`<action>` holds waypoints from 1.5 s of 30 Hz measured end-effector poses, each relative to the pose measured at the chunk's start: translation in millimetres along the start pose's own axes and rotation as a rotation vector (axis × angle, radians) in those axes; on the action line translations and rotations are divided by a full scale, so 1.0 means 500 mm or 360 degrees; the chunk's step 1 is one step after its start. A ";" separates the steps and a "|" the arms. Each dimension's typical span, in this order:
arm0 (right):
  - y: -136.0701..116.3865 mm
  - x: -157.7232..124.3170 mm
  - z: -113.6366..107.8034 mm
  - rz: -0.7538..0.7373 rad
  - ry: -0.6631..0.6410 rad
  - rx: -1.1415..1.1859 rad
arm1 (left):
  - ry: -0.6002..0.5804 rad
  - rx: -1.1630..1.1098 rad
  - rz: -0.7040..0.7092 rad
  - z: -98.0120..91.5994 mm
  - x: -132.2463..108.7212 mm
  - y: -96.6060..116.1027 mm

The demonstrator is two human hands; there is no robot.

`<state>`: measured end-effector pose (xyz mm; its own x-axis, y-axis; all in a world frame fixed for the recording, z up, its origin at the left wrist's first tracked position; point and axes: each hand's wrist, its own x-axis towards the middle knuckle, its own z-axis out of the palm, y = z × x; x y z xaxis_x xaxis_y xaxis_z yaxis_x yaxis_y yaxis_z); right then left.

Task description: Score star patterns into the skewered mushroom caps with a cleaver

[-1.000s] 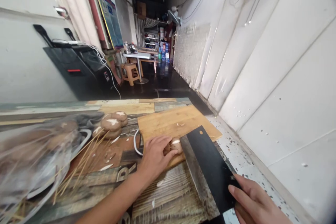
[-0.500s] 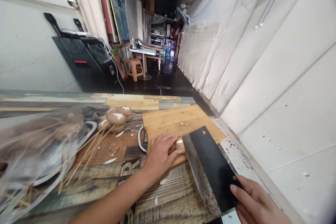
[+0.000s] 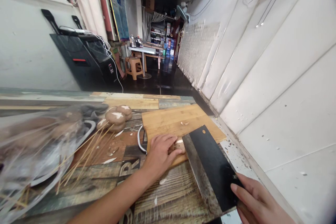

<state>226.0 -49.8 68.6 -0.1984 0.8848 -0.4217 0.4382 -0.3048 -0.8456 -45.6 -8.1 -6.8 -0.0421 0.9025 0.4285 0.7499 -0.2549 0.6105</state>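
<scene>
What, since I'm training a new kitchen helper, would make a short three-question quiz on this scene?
1. Multiple choice: what does the right hand hold?
A) a ladle
B) a cleaver
C) a spoon

2. True or false: the piled mushrooms with white cuts in their caps sit beside the cutting board, not on it.

3. Fill in the blank: the left hand holds a brown, partly hidden ____ at the cutting board.

Key: 1. B. 2. True. 3. Mushroom.
</scene>
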 end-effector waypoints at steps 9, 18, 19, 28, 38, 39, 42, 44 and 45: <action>-0.002 0.022 -0.009 0.0017 -0.0124 -0.0084 | -0.0012 0.0001 -0.0029 -0.003 0.003 0.005; -0.036 0.054 -0.012 -0.0095 -0.0351 -0.0033 | -0.0016 0.0078 -0.0022 0.001 0.000 0.005; -0.038 0.046 -0.013 -0.0123 -0.0304 -0.0123 | -0.0013 0.0088 -0.0023 0.003 -0.001 0.007; 0.017 -0.016 0.024 -0.1683 0.0516 -0.2137 | -0.0019 0.0157 0.0033 -0.010 -0.009 0.039; -0.008 -0.030 0.081 -0.1776 0.0600 -0.2833 | 0.0107 0.0025 0.0178 -0.005 -0.025 0.006; -0.009 -0.030 0.082 -0.1772 0.0605 -0.2832 | 0.0100 0.0030 0.0174 -0.005 -0.025 0.006; -0.007 -0.031 0.085 -0.1765 0.0621 -0.2817 | 0.0077 0.0024 0.0165 -0.007 -0.023 0.008; -0.006 -0.032 0.087 -0.1746 0.0624 -0.2810 | 0.0078 0.0015 0.0171 -0.007 -0.023 0.008; -0.006 -0.032 0.088 -0.1734 0.0626 -0.2810 | 0.0082 0.0009 0.0170 -0.007 -0.022 0.008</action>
<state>189.4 -78.7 63.6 -0.8380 0.5143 0.1823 0.5126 0.6274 0.5862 -44.4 -20.4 -6.8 0.0045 0.8514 0.5245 0.7556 -0.3465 0.5559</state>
